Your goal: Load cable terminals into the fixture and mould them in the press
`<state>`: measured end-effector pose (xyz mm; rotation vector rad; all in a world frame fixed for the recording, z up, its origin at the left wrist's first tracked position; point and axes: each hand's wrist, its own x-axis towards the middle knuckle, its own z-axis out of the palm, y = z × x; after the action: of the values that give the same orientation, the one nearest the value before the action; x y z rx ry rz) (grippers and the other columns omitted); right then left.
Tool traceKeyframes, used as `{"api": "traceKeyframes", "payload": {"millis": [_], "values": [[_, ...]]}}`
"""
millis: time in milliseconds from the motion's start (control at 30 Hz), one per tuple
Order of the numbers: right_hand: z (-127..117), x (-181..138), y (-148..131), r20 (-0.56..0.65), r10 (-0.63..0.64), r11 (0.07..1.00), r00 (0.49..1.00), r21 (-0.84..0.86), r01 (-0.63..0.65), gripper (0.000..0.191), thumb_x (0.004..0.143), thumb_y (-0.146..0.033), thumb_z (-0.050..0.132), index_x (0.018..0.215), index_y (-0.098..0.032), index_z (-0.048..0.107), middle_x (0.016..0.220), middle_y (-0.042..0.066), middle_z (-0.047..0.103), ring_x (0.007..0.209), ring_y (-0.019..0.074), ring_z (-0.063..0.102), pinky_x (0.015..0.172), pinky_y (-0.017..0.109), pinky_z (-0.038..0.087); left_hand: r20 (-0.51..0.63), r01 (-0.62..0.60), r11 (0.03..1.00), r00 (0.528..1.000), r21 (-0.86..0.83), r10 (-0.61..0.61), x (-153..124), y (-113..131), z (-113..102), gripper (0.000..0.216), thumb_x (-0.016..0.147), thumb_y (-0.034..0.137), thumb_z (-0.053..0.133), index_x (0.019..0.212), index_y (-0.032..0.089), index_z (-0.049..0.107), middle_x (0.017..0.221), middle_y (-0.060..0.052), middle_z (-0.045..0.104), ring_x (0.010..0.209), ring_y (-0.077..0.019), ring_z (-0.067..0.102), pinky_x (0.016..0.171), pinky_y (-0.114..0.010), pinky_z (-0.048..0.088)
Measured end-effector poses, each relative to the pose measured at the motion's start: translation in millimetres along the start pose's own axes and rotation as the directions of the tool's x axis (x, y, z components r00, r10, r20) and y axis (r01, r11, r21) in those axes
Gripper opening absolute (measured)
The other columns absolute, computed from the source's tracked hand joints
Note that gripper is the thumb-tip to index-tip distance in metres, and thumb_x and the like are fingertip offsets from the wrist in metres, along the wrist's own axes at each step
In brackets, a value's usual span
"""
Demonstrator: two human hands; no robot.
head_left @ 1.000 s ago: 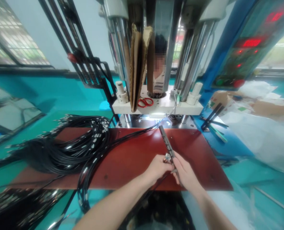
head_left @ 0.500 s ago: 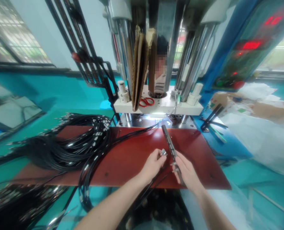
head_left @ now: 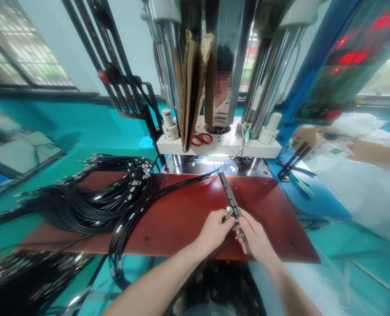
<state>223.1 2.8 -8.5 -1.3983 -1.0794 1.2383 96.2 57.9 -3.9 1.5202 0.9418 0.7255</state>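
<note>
My right hand point(head_left: 257, 232) is wrapped round a long dark slotted metal bar point(head_left: 228, 192), which slants up and away over the red-brown board point(head_left: 178, 224). My left hand point(head_left: 216, 228) is closed in a pinch on a small silvery cable connector point(head_left: 228, 211), close against the bar's left side. More small metal pieces sit along the bar by my right thumb, partly covered by fingers. Thin black cable runs down beneath my hands. To the left, a big coiled bundle of black cables point(head_left: 92, 206) with pale tips lies partly on the board.
Behind the board stands a press with a white plate point(head_left: 188, 147). Red-handled scissors point(head_left: 202, 139) and folded cardboard point(head_left: 190, 92) rest on it. At right are a blue surface point(head_left: 326, 197), dark tools point(head_left: 295, 160) and plastic bags point(head_left: 356, 175). A panel point(head_left: 349, 70) shows red digits.
My left hand has moved right and slightly down with the connector, from just beside the bar to against it. The bar has shifted slightly left. The panel's red digits differ.
</note>
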Motion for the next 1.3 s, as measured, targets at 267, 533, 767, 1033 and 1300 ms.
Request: {"api": "traceKeyframes", "payload": {"millis": [267, 533, 767, 1033, 1300], "values": [[0, 0, 1, -0.014, -0.003, 1.0, 1.0, 0.022, 0.003, 0.054, 0.083, -0.049, 0.045, 0.125, -0.015, 0.042, 0.054, -0.006, 0.047, 0.034, 0.006, 0.04, 0.027, 0.016, 0.035, 0.011, 0.16, 0.962, 0.987, -0.223, -0.162, 0, 2, -8, 0.019, 0.073, 0.032, 0.052, 0.064, 0.016, 0.047, 0.052, 0.005, 0.044, 0.043, -0.006, 0.035, 0.042, -0.019, 0.025], [-3, -1, 0, -0.017, 0.025, 0.996, 1.0, 0.085, -0.024, 0.056, 0.081, -0.05, 0.049, 0.123, -0.014, 0.043, 0.054, -0.005, 0.048, 0.033, 0.0065, 0.04, 0.026, 0.016, 0.034, 0.013, 0.199, 0.922, 0.978, -0.333, -0.207, 0, 3, -11, 0.022, 0.072, 0.033, 0.055, 0.066, 0.018, 0.041, 0.051, 0.007, 0.041, 0.039, -0.0036, 0.027, 0.038, -0.017, 0.017], [-4, -3, -6, 0.042, 0.032, 0.999, 0.999, 0.006, -0.032, 0.054, 0.084, -0.048, 0.045, 0.126, -0.014, 0.041, 0.053, -0.005, 0.047, 0.034, 0.0057, 0.039, 0.029, 0.016, 0.034, 0.053, 0.276, 0.908, 0.96, -0.316, -0.273, 2, 6, -9, 0.021, 0.068, 0.027, 0.058, 0.058, 0.016, 0.044, 0.045, 0.008, 0.034, 0.039, -0.0033, 0.026, 0.041, -0.018, 0.022], [-3, -1, -2, 0.049, 0.01, 0.994, 0.999, -0.105, -0.004, 0.052, 0.084, -0.049, 0.044, 0.126, -0.017, 0.043, 0.055, -0.005, 0.048, 0.035, 0.0069, 0.041, 0.031, 0.018, 0.036, -0.058, 0.178, 0.906, 0.975, -0.384, -0.216, 3, 3, -8, 0.022, 0.064, 0.023, 0.062, 0.053, 0.015, 0.043, 0.045, 0.007, 0.037, 0.041, -0.0038, 0.032, 0.045, -0.018, 0.028], [-2, -3, -5, 0.006, 0.036, 0.999, 0.999, -0.027, -0.036, 0.05, 0.084, -0.046, 0.046, 0.124, -0.017, 0.044, 0.055, -0.005, 0.047, 0.034, 0.0052, 0.038, 0.029, 0.016, 0.032, -0.024, 0.218, 0.886, 0.968, -0.41, -0.249, 3, 7, -8, 0.024, 0.062, 0.024, 0.063, 0.052, 0.015, 0.042, 0.043, 0.007, 0.036, 0.04, -0.0039, 0.032, 0.043, -0.018, 0.027]]}}
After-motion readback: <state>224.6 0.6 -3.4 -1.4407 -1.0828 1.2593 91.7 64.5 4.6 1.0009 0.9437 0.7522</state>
